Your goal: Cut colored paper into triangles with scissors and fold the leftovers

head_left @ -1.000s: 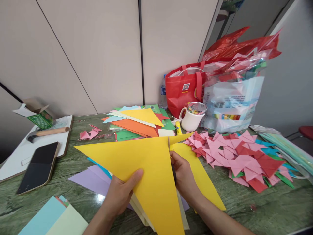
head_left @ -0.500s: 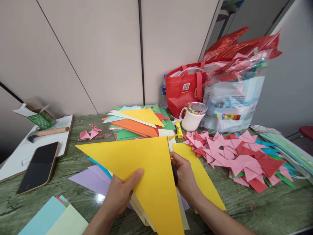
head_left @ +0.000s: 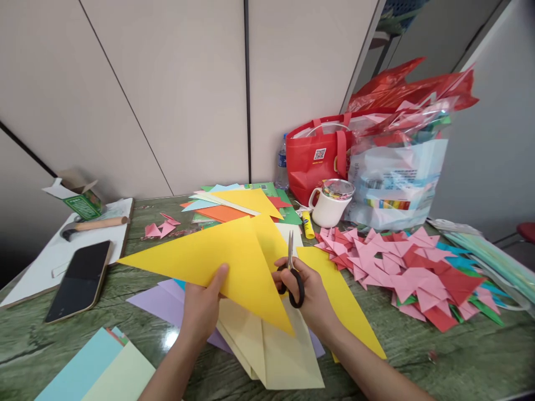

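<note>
My left hand (head_left: 203, 303) grips a large yellow paper triangle (head_left: 217, 259) by its near edge and holds it up over the table. Black-handled scissors (head_left: 292, 273) sit in my right hand (head_left: 311, 292), blades pointing up and away, just right of that triangle. A second yellow triangle (head_left: 340, 298) lies flat to the right of my right hand. Pale yellow folded sheets (head_left: 271, 351) rest under both hands, on top of a lilac sheet (head_left: 161, 298).
A heap of pink, red and blue folded triangles (head_left: 409, 273) covers the right. Coloured sheets (head_left: 234, 206), a glue stick (head_left: 307, 224), a white mug (head_left: 330, 203), a red bag (head_left: 320, 156) and a plastic bag (head_left: 397, 178) stand behind. A phone (head_left: 81, 278), hammer (head_left: 92, 225) and clipboard lie left.
The yellow sheet has come apart along the cut. My left hand lifted its triangle up and to the left. The scissors came clear of the paper and now show fully.
</note>
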Available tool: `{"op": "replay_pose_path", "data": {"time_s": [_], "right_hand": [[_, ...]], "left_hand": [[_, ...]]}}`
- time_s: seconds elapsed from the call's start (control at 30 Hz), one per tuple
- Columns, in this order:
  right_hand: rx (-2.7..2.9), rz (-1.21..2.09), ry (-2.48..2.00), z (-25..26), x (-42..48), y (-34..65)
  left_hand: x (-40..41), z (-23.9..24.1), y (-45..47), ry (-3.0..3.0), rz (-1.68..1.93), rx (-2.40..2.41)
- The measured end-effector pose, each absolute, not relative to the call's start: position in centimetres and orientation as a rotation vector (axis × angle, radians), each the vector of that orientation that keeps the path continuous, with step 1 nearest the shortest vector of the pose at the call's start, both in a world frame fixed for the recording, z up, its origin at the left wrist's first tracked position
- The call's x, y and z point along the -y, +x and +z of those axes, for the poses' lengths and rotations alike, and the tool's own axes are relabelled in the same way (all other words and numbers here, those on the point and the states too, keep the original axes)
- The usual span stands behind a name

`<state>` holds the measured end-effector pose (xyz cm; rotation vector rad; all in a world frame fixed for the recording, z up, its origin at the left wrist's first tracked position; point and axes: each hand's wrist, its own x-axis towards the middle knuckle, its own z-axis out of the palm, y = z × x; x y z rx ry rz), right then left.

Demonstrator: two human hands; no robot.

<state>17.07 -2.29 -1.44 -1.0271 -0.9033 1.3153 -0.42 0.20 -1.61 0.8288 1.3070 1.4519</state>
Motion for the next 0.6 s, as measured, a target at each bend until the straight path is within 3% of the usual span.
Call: {"op": "replay_pose_path", "data": {"time_s": [0.2, 0.37, 0.6], "right_hand": [[1.021, 1.388, -1.154, -2.4, 2.2, 16.7], [1.068, 1.006, -1.267, -2.1, 0.2, 17.2], [1.108, 0.717, -1.387, -0.8, -8.9, 19.5]], "left_hand": [[-1.0, -2.1, -1.2, 0.849, 1.434, -1.26], [-1.2, -1.9, -1.5, 1.128, 1.271, -1.096], [-1.8, -3.4, -2.8, 1.902, 1.123, -1.949]]}}
